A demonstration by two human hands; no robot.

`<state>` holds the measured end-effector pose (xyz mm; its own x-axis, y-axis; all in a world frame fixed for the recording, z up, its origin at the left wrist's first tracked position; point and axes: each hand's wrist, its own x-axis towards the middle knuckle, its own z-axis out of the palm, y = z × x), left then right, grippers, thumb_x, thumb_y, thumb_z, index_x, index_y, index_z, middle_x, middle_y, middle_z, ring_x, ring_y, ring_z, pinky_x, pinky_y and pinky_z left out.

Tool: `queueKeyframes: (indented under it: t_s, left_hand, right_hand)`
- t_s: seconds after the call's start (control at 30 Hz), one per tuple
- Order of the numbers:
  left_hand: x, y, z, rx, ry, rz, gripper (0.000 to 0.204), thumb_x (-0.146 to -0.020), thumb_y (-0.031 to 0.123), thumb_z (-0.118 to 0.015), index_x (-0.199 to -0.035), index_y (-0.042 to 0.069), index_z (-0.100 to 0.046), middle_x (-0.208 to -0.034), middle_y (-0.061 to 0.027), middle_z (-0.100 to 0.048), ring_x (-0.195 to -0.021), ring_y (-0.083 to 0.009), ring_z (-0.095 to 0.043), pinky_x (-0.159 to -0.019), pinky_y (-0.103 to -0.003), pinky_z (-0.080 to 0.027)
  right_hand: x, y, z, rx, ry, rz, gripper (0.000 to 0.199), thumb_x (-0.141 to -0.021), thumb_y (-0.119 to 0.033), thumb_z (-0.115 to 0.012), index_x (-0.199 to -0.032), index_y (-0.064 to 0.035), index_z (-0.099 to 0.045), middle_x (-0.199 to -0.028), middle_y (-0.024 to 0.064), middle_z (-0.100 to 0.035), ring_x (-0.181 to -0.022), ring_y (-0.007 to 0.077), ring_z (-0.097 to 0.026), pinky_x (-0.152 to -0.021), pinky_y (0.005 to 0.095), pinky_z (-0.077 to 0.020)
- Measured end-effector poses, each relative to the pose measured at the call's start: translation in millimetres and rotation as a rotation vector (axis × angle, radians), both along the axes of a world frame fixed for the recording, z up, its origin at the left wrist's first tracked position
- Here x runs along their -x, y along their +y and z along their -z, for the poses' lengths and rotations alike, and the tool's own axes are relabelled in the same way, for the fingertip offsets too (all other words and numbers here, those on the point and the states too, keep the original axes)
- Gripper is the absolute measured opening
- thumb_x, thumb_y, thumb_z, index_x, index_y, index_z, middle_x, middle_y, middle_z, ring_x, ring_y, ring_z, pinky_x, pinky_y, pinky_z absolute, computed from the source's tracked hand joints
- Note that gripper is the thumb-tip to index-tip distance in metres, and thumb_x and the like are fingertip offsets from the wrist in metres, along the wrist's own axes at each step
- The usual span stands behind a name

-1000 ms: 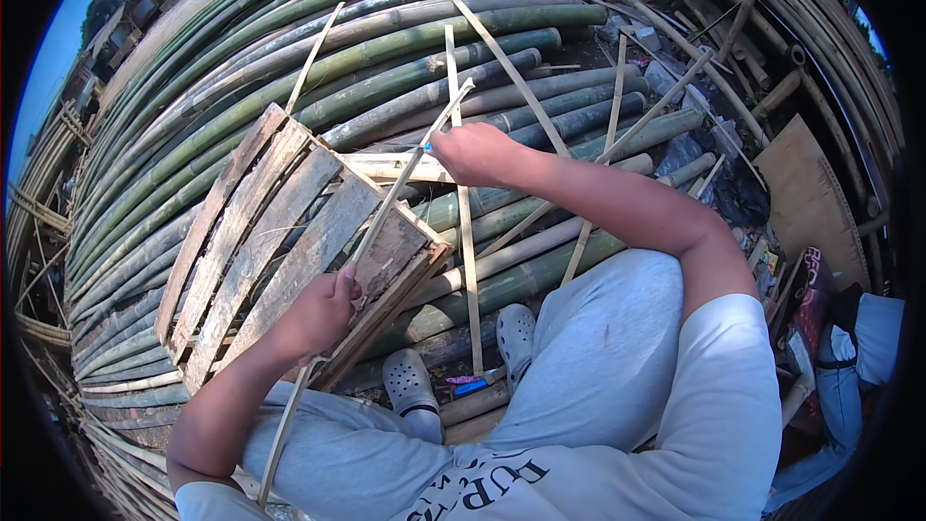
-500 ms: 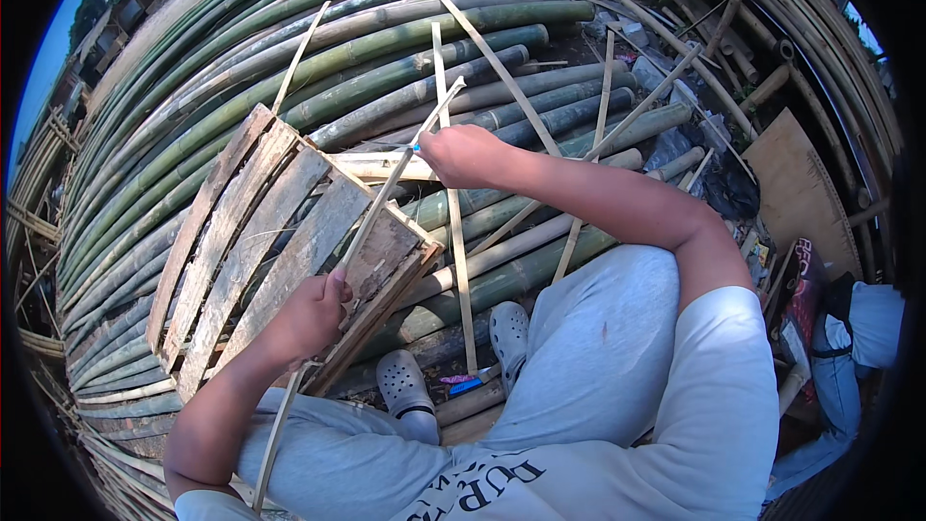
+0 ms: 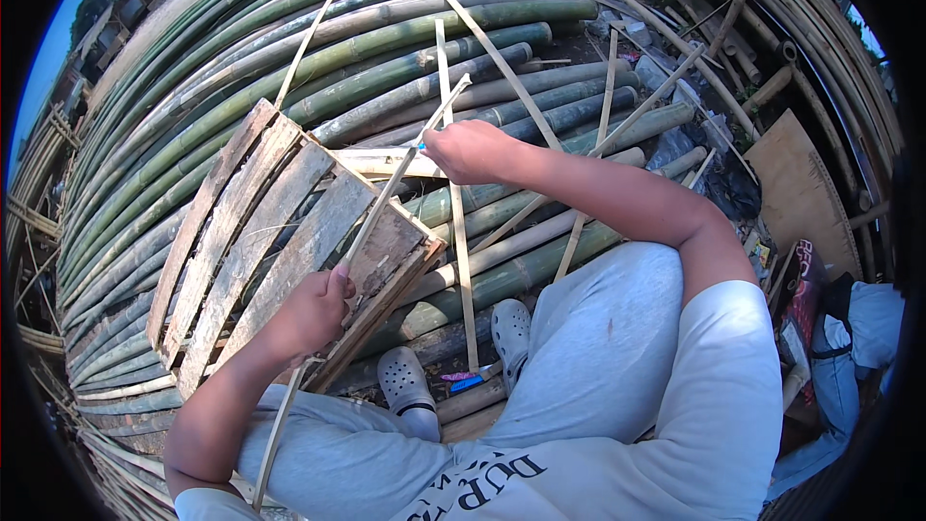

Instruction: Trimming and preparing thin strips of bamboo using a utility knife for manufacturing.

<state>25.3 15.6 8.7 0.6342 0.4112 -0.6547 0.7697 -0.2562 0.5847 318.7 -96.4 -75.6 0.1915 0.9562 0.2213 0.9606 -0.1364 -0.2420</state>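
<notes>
A long, thin bamboo strip (image 3: 386,195) slants over the corner of a weathered wooden slat crate (image 3: 280,222). My left hand (image 3: 311,314) is closed around its lower part; the strip runs on below the fist past my knee. Close to the strip's upper end, my right hand (image 3: 466,151) is closed, its knuckles up. A bit of blue (image 3: 422,147) shows at its fingertips, against the strip; most of that thing is hidden in the fist, so its kind is unclear. Beneath the right hand passes another upright bamboo strip (image 3: 458,232).
Green bamboo poles (image 3: 434,14) lie in rows under and around the crate. More loose strips (image 3: 502,68) lean across them. Right of me are a plywood sheet (image 3: 805,193), dark plastic (image 3: 728,188) and folded denim (image 3: 834,415). A blue-and-pink wrapper (image 3: 465,384) lies near my shoes.
My right hand has shifted very slightly up and right with the blue thing, still beside the strip. My left hand keeps its grip in nearly the same place.
</notes>
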Motion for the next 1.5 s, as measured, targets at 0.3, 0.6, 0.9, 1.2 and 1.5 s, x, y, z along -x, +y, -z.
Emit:
queueKeyframes:
  t_s: [0.3,0.6,0.9,1.2,1.5]
  left_hand:
    - [2.8,2.4,3.2,-0.041,-0.038,0.049,0.047,-0.107,0.045,-0.030,-0.098,0.005,-0.051,-0.061,0.0018,-0.037,-0.044,-0.0094,-0.037,-0.037,-0.027,-0.031]
    - [-0.1,2.4,-6.0,-0.055,-0.007,0.109,0.051,-0.106,0.047,-0.029,-0.101,0.003,-0.053,-0.063,-0.0001,-0.042,-0.044,-0.0115,-0.043,-0.037,-0.028,-0.036]
    - [0.5,1.6,-2.2,-0.014,-0.021,0.077,0.049,-0.107,0.046,-0.028,-0.095,0.005,-0.052,-0.064,0.0002,-0.043,-0.045,-0.0107,-0.042,-0.038,-0.027,-0.037]
    - [3.6,6.3,5.2,0.015,-0.047,0.035,0.049,-0.106,0.048,-0.030,-0.096,0.006,-0.053,-0.065,0.0009,-0.043,-0.047,-0.0097,-0.042,-0.041,-0.029,-0.040]
    - [-1.8,6.3,3.1,0.107,-0.021,-0.029,0.047,-0.106,0.048,-0.030,-0.099,0.007,-0.051,-0.065,0.0018,-0.042,-0.045,-0.0090,-0.037,-0.040,-0.026,-0.034]
  right_hand:
    - [-12.8,3.8,3.4,0.002,0.061,0.181,0.025,-0.098,-0.020,-0.049,-0.090,0.0019,-0.059,-0.075,0.0240,-0.066,-0.073,0.0429,-0.066,-0.067,0.0509,-0.0538]
    - [-38.8,1.5,0.5,0.034,-0.101,0.177,0.026,-0.098,-0.022,-0.049,-0.090,0.0012,-0.058,-0.074,0.0218,-0.067,-0.075,0.0406,-0.068,-0.065,0.0509,-0.0543]
    - [-27.1,-2.9,7.6,0.023,0.064,0.119,0.023,-0.098,-0.021,-0.048,-0.092,0.0013,-0.052,-0.070,0.0252,-0.063,-0.071,0.0460,-0.064,-0.065,0.0564,-0.0504]
    - [-29.2,3.7,1.3,0.071,-0.025,0.283,0.027,-0.101,-0.022,-0.046,-0.090,0.0018,-0.054,-0.073,0.0247,-0.065,-0.071,0.0439,-0.065,-0.065,0.0537,-0.0525]
    - [-16.5,7.4,7.0,0.000,-0.024,0.033,0.026,-0.099,-0.024,-0.051,-0.091,0.0008,-0.051,-0.069,0.0241,-0.063,-0.068,0.0462,-0.063,-0.061,0.0558,-0.0492]
